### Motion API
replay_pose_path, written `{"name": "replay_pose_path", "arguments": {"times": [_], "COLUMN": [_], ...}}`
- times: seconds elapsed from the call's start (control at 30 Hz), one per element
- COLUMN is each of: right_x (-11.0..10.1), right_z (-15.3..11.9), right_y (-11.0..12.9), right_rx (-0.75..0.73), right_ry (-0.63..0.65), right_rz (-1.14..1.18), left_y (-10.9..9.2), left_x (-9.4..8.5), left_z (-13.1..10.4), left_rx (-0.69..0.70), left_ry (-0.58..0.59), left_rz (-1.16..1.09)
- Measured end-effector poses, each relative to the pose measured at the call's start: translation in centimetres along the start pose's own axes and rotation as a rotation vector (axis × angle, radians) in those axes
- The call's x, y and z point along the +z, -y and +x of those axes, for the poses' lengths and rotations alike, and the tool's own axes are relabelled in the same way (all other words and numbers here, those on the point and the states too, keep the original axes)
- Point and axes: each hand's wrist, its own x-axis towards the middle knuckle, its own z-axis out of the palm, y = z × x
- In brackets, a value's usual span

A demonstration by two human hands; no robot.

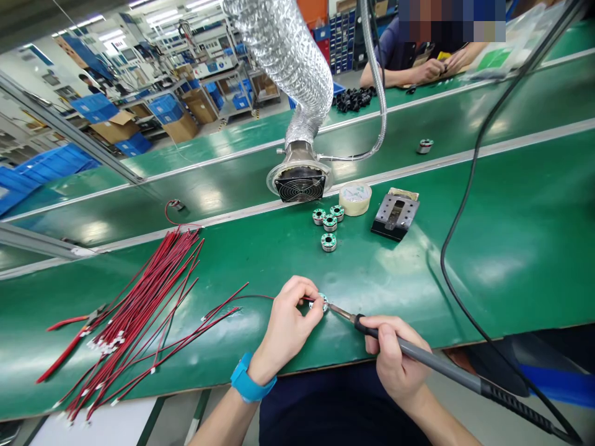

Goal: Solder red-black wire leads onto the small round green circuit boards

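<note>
Soldering iron: it is slanting across the right hand, whose fingers are clamping its grip; its long axis is running from lower right to upper left, the tip pointing forward and left, reaching the right edge of a round circuit part on the green desk. Left hand: fingers are pinching together on a red wire at that part, the wire trailing leftward. Wire bundle: it is lying at left, red-handled pliers resting beside it. Four similar parts: they are sitting near a tape roll.
</note>
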Motion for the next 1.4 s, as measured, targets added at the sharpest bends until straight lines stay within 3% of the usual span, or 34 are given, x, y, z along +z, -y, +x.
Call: {"name": "replay_pose_path", "arguments": {"times": [0.3, 0.67, 0.97, 1.17, 1.3, 1.4], "right_x": [0.1, 0.2, 0.5, 0.6, 0.0, -1.4], "right_z": [-0.2, 0.8, 0.6, 0.8, 2.9, 7.2], "right_y": [-0.4, 0.5, 0.2, 0.4, 0.8, 1.2], "right_rx": [0.082, 0.02, 0.113, 0.123, 0.06, -0.1], "right_ry": [-0.035, 0.031, -0.083, -0.063, 0.013, -0.008], "right_rz": [0.131, 0.035, 0.193, 0.178, 0.064, -0.078], "left_y": [0.2, 0.2, -0.1, -0.2, 0.0, 0.2], "left_x": [0.0, 0.0, -0.1, -0.1, -0.2, -0.2], "left_z": [0.1, 0.1, 0.1, 0.2, 0.3, 0.5], "left_rx": [0.015, 0.037, 0.065, 0.102, 0.112, 0.12], "left_ry": [-0.005, 0.001, 0.004, -0.003, 0.01, 0.017], "left_rz": [0.006, 0.071, 0.145, 0.182, 0.21, 0.219]}}
